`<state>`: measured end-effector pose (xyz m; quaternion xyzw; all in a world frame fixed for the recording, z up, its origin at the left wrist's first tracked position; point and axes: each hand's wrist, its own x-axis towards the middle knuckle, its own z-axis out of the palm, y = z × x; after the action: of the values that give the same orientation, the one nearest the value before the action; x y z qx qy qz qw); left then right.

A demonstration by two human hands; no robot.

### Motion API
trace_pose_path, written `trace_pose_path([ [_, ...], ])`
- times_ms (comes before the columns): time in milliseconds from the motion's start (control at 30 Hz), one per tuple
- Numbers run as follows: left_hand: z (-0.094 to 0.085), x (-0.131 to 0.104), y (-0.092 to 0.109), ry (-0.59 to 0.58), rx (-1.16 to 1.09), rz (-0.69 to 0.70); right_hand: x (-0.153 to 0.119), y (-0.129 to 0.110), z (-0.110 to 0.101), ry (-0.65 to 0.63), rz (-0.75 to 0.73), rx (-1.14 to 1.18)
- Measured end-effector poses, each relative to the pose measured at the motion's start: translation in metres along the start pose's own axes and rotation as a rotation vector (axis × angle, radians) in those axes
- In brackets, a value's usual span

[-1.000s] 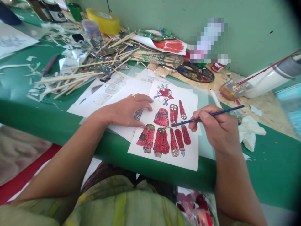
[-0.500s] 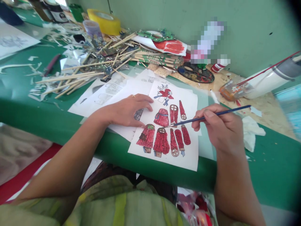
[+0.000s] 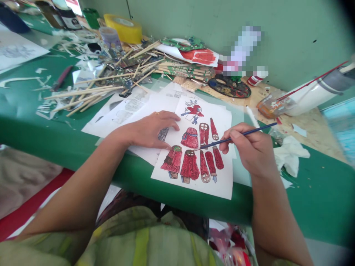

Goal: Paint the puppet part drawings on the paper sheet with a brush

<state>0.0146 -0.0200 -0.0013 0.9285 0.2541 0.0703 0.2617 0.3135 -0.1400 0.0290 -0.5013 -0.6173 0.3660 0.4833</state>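
Observation:
My right hand [image 3: 248,147] grips a thin blue paintbrush [image 3: 244,134] between thumb and fingers. The brush slants down to the left, and its tip is at the dark top of a red-painted figure piece [image 3: 190,166]. That piece is one of several red shapes on a white sheet of paper [image 3: 222,188], with a small red and blue figure near the sheet's top. My left hand [image 3: 152,129] lies with its fingers spread over the sheet's left edge, thumb near a red piece with a green top [image 3: 173,160]. Other drawing sheets [image 3: 111,118] lie under my left hand.
Wooden sticks [image 3: 85,94] and paper scraps are heaped at the back left. A yellow tape roll [image 3: 124,29] stands behind them. Toward the wall is a dark paint palette [image 3: 229,87]. A jar with orange liquid [image 3: 267,105] and a crumpled tissue [image 3: 292,153] are at the right.
My right hand has shifted a little to the left, and the paintbrush has moved with it, its tip staying by the same red piece. My left hand keeps its place.

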Motion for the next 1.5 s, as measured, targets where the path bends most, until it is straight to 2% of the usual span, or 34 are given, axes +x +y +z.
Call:
trace_pose_path([
  [167, 0.000, 0.000, 0.000, 0.001, -0.007, 0.004, 0.001, 0.001, -0.002, 0.015, 0.003, 0.000],
  [500, -0.001, 0.000, 0.000, -0.001, -0.001, -0.002, 0.010, 0.001, -0.010, 0.169, -0.008, 0.391],
  [633, 0.002, 0.000, -0.004, 0.033, -0.012, 0.021, 0.025, 0.011, -0.015, 0.214, 0.125, 0.570],
  [700, 0.004, 0.000, -0.006, 0.043, -0.008, 0.027, 0.030, 0.015, -0.018, 0.268, 0.236, 0.649],
  [767, 0.004, 0.000, -0.008, 0.044, -0.011, 0.019, 0.030, 0.013, -0.021, 0.343, 0.279, 0.691],
  [867, 0.003, 0.001, -0.008, 0.040, -0.016, -0.006, 0.010, 0.003, -0.022, 0.392, 0.192, 0.664],
  [967, 0.000, 0.001, -0.003, 0.044, -0.031, -0.042, -0.026, -0.008, -0.019, 0.427, 0.126, 0.577],
  [1100, 0.001, -0.006, 0.008, 0.173, -0.118, -0.237, -0.075, -0.009, -0.005, 0.512, 0.082, 0.528],
  [1167, 0.004, -0.013, 0.013, 0.214, -0.149, -0.275, -0.092, -0.005, 0.005, 0.541, 0.084, 0.538],
  [1333, 0.007, -0.031, 0.026, 0.325, -0.327, -0.399, -0.112, 0.009, 0.029, 0.561, 0.124, 0.538],
  [1500, 0.003, -0.033, 0.045, 0.422, -0.686, -0.560, -0.116, 0.014, 0.040, 0.586, 0.097, 0.500],
])
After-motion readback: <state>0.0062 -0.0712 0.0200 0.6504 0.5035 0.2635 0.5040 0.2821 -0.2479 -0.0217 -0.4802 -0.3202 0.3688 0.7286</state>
